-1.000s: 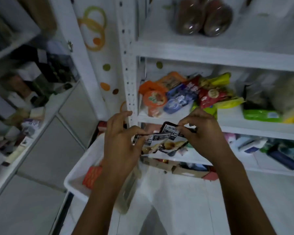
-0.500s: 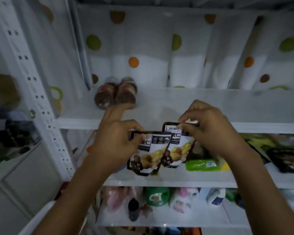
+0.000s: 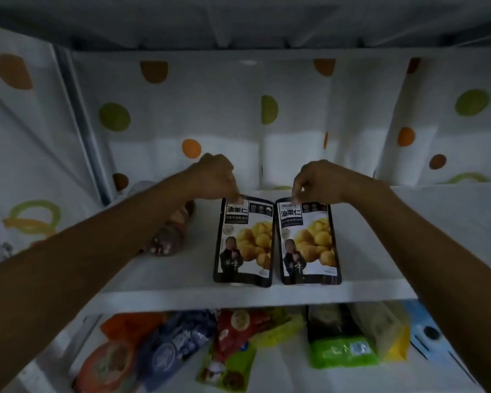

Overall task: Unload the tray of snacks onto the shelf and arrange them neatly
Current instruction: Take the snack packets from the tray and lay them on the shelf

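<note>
Shelf boards in white fill the view, backed by a pale curtain (image 3: 210, 109) printed with orange, green and brown dots. On the upper shelf (image 3: 386, 251) two matching chestnut snack pouches stand side by side near the front edge, both facing outward and just beside each other; whether their edges touch cannot be told. To their left, partly hidden behind the left forearm, a dark round jar (image 3: 167, 239) lies on the same board. The lower shelf (image 3: 281, 378) carries a mix of snack bags (image 3: 236, 330) in orange, blue, red, green and yellow.

Both arms reach in from below. The left hand (image 3: 216, 177) has its fingers curled down, its grip pinching the top edge of the left pouch (image 3: 244, 245). The right hand (image 3: 315, 180) does likewise, its grip pinched on the top edge of the right pouch (image 3: 308, 242).
</note>
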